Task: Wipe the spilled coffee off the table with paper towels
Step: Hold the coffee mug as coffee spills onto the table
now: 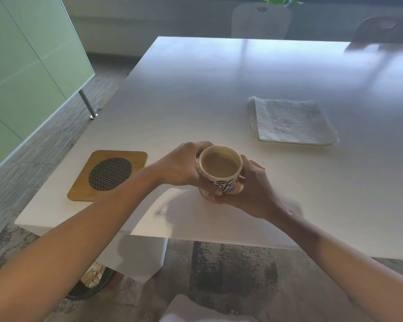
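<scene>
Wooden trivet (107,175) beside held mug (219,169)

Wooden trivet (107,175), with mesh inset, lies flat before me. Two chairs (261,20) stand well beyond it. A bin (91,284) sits below it.

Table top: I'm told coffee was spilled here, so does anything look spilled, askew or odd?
No spill shows on the table. The cup, nearly full, is gripped by the left hand and right hand. The paper towels lie folded and look clean; the coaster sits bare.
</scene>
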A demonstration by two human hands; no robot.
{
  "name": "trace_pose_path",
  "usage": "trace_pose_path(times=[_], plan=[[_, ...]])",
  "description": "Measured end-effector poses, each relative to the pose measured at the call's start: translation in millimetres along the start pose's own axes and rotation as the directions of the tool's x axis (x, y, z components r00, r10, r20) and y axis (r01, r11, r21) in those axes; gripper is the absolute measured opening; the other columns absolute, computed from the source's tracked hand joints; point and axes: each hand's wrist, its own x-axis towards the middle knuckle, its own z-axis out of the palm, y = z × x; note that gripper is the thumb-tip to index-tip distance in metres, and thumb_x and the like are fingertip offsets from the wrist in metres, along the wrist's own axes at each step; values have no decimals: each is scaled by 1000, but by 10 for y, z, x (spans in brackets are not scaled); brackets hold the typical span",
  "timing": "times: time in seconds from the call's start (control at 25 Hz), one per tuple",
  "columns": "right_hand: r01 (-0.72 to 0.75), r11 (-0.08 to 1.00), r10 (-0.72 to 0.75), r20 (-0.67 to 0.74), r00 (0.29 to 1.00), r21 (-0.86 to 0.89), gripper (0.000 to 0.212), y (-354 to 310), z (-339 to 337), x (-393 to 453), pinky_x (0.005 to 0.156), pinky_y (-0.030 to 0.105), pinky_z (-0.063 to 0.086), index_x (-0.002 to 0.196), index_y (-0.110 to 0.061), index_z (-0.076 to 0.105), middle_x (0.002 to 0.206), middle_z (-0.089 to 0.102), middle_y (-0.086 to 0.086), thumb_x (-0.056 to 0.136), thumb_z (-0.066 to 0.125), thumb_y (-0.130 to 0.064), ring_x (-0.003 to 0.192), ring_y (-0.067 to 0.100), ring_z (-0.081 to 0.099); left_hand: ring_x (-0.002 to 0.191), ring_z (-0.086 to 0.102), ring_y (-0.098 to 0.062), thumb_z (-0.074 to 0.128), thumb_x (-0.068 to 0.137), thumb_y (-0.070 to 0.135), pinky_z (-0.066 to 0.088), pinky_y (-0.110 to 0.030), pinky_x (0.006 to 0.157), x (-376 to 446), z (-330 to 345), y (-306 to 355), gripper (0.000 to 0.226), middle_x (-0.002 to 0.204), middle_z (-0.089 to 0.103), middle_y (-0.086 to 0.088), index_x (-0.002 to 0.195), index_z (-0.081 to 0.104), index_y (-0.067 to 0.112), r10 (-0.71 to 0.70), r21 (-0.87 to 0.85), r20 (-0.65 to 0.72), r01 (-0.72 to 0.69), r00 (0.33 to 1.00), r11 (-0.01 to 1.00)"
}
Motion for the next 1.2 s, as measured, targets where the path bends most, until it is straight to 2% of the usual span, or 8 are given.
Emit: trace_pose_path(times=[0.16,0.32,0.48,0.68,0.8,1.0,1.12,1.2], plan=[[-3,1000,2,-8,1000,-11,87,18,4,21,75,22,59,122,-26,57,109,59,-34,46,92,-51,96,-5,66,99,69,-11,100,51,31,54,-39,88,1,7,11,69,102,74,8,111,67,23,5,3,-25,-5,1000,1000],[1,1000,-1,4,1000,1,88,27,-10,71,78,19,58,123,-24,58,106,67,-24,46,94,-48,96,-2,68,99,69,-13,100,51,30,54,-45,90,19,-21,15,69,102,75,6,111,68,22,-15,4,-39,16,999,1000],[-10,998,9,22,1000,54,88,5,-45,232,78,11,53,125,-22,58,105,71,-16,48,98,-40,97,-3,69,99,69,-9,99,52,33,56,-37,88,61,-123,45,70,103,75,9,114,67,23,1,3,-79,-1,997,1000],[1,995,-2,6,1000,98,85,-43,-66,525,76,3,48,122,-27,61,103,71,-22,47,98,-38,97,-8,67,102,69,-8,97,52,39,57,-32,86,174,-294,28,72,106,74,12,116,67,26,29,-1,-152,-29,988,1000],[18,994,-19,6,1000,108,84,-74,-69,730,79,7,50,123,-28,60,105,72,-18,48,97,-40,101,-3,67,103,68,-5,95,51,45,57,-24,80,240,-406,-20,75,108,73,16,118,66,27,32,-22,-216,-38,976,999],[73,991,-72,-17,997,108,82,-82,13,1083,78,8,51,123,-22,60,102,73,-17,51,96,-39,99,-2,69,103,65,0,94,51,50,59,-24,80,394,-608,-145,75,108,69,19,116,61,29,4,-7,-305,-6,952,1000],[67,991,-65,-18,998,117,84,-37,113,1292,79,13,53,123,-21,60,103,74,-12,51,98,-38,99,2,70,100,63,8,92,51,55,53,-20,78,478,-727,-232,75,108,69,22,116,62,33,-46,2,-350,50,936,999],[76,991,-75,-12,997,108,84,0,183,1430,82,17,55,123,-20,60,104,74,-9,51,97,-38,98,4,70,98,64,7,93,49,55,51,-20,78,525,-788,-301,75,106,71,20,115,64,34,-72,-9,-371,74,926,997]])
